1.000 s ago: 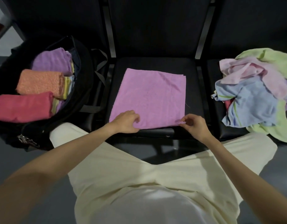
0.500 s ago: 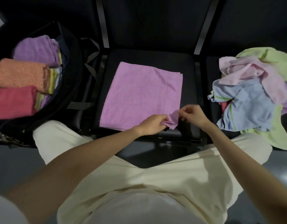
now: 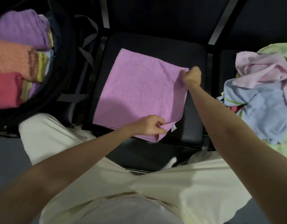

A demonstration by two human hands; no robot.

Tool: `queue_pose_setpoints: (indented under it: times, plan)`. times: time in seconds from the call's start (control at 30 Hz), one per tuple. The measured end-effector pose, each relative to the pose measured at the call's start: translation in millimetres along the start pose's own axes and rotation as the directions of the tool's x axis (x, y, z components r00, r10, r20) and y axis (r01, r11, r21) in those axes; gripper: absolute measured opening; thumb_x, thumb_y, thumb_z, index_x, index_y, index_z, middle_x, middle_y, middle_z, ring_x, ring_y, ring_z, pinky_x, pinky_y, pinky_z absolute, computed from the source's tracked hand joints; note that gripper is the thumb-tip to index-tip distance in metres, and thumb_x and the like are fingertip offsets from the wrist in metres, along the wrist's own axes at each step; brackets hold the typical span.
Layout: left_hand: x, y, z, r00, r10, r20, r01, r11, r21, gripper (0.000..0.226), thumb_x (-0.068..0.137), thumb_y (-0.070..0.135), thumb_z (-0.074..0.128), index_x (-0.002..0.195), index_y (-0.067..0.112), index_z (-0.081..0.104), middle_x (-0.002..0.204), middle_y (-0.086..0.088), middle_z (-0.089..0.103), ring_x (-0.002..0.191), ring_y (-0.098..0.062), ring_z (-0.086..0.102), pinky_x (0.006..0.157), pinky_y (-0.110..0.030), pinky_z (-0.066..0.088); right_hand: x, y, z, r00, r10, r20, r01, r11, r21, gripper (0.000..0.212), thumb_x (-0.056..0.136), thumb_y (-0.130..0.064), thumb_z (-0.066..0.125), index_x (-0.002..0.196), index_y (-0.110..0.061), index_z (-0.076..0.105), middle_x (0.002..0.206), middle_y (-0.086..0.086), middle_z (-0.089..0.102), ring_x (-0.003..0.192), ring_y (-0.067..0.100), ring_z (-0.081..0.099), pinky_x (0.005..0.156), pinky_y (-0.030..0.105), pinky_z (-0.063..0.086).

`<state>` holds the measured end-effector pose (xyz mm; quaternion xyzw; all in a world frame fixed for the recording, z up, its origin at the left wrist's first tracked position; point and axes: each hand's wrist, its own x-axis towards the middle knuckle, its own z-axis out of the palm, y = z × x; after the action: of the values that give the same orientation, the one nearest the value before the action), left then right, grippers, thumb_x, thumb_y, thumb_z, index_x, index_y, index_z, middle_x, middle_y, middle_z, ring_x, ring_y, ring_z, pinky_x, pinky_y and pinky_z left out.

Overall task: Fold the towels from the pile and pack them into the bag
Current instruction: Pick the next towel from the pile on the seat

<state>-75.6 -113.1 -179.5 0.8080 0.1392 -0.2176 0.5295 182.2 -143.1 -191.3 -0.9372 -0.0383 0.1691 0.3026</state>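
Purple towel (image 3: 139, 88), left hand (image 3: 149, 126) pinching near corner, right hand (image 3: 192, 75) far corner

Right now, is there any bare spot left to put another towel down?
Little. The pink towel covers most of the middle seat, leaving dark strips along its far and right edges and a front-right corner past the left hand. The bag looks packed, and the pile crowds the right seat.

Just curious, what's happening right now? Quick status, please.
Left hand pinches pink towel near corner. Right hand grips far corner. Towel flat on seat. Nothing in the way.
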Motion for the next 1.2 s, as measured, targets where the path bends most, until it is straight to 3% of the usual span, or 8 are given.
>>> queue_pose_setpoints:
  times: [0.1, 0.37, 0.5, 0.77, 0.87, 1.0, 1.07, 1.2]
  plan:
    - [3.6, 0.8, 0.1, 0.997, -0.030, 0.067, 0.029, 0.999, 0.020, 0.033, 0.083, 0.028, 0.064, 0.064, 0.015, 0.041, 0.060, 0.003, 0.034, 0.062, -0.015, 0.031, 0.065, -0.031, 0.026, 5.2, -2.8, 4.1, 0.995, 0.086, -0.046, -0.085, 0.996, 0.017, 0.060, 0.082, -0.032, 0.072, 0.126, -0.002, 0.045, 0.129, 0.015, 0.053, 0.114, 0.031, 0.057, 0.093, 0.040, 0.050]
    - [9.1, 2.9, 2.1, 0.991, -0.057, 0.121, 0.052, 0.998, 0.045, 0.042, 0.086, 0.021, 0.065, 0.060, 0.019, 0.032, 0.059, 0.004, 0.029, 0.060, -0.015, 0.028, 0.064, -0.030, 0.023, 17.9, 3.6, 2.1, 0.993, 0.117, 0.007, -0.117, 0.988, 0.100, 0.041, 0.081, -0.024, 0.073, 0.114, -0.006, 0.057, 0.121, 0.012, 0.059, 0.107, 0.028, 0.061, 0.089, 0.036, 0.052]
    - [9.0, 4.5, 3.7, 0.991, -0.050, 0.124, 0.045, 0.998, 0.038, 0.042, 0.086, 0.020, 0.065, 0.060, 0.018, 0.032, 0.061, -0.001, 0.027, 0.060, -0.015, 0.028, 0.063, -0.030, 0.023, 20.4, 5.8, 0.3, 0.998, 0.069, 0.004, -0.069, 0.995, 0.074, 0.050, 0.079, -0.019, 0.074, 0.121, -0.007, 0.049, 0.123, 0.012, 0.055, 0.109, 0.027, 0.058, 0.090, 0.036, 0.051]
    - [6.8, 5.4, 2.6, 0.989, -0.062, 0.131, 0.058, 0.998, 0.032, 0.044, 0.087, 0.019, 0.065, 0.059, 0.018, 0.031, 0.061, -0.001, 0.026, 0.060, -0.016, 0.027, 0.063, -0.030, 0.022, 25.5, -4.2, -6.6, 0.999, 0.029, 0.031, -0.030, 0.999, 0.031, 0.020, 0.078, -0.012, 0.074, 0.094, -0.015, 0.062, 0.122, 0.012, 0.056, 0.101, 0.027, 0.061, 0.090, 0.036, 0.053]
    - [6.3, 8.1, 1.4, 0.989, -0.064, 0.131, 0.061, 0.998, 0.028, 0.046, 0.087, 0.018, 0.066, 0.058, 0.018, 0.030, 0.059, 0.002, 0.025, 0.058, -0.014, 0.026, 0.063, -0.030, 0.022, 29.3, -3.1, -8.9, 1.000, 0.009, 0.029, -0.009, 1.000, 0.018, 0.017, 0.076, -0.018, 0.078, 0.085, -0.017, 0.063, 0.115, 0.011, 0.060, 0.097, 0.025, 0.063, 0.086, 0.037, 0.055]
    - [5.8, 11.2, 0.8, 0.986, -0.068, 0.151, 0.064, 0.997, 0.030, 0.048, 0.086, 0.016, 0.065, 0.057, 0.020, 0.027, 0.059, 0.001, 0.023, 0.055, -0.013, 0.026, 0.063, -0.031, 0.021, 27.7, 1.7, -18.1, 0.999, -0.045, -0.001, 0.045, 0.998, 0.040, 0.023, 0.087, -0.014, 0.062, 0.065, -0.014, 0.055, 0.074, 0.003, 0.059, 0.073, 0.018, 0.060, 0.077, 0.034, 0.055]
    - [5.6, 13.7, 0.6, 0.986, -0.071, 0.151, 0.067, 0.997, 0.034, 0.048, 0.085, 0.014, 0.066, 0.057, 0.020, 0.026, 0.058, 0.001, 0.022, 0.056, -0.014, 0.024, 0.063, -0.031, 0.021, 29.2, 5.7, -20.0, 0.999, -0.047, -0.015, 0.047, 0.998, -0.033, 0.011, 0.086, -0.019, 0.062, 0.086, -0.008, 0.064, 0.094, 0.009, 0.064, 0.089, 0.025, 0.063, 0.080, 0.036, 0.054]
    - [5.1, 21.1, 0.5, 0.982, -0.113, 0.154, 0.107, 0.993, 0.047, 0.049, 0.083, 0.010, 0.065, 0.055, 0.019, 0.025, 0.055, 0.002, 0.021, 0.052, -0.012, 0.022, 0.060, -0.030, 0.021, 28.6, 9.6, -19.4, 1.000, 0.017, 0.011, -0.015, 0.987, -0.162, 0.038, 0.083, -0.016, 0.063, 0.120, -0.005, 0.057, 0.125, 0.017, 0.056, 0.113, 0.035, 0.057, 0.090, 0.043, 0.052]
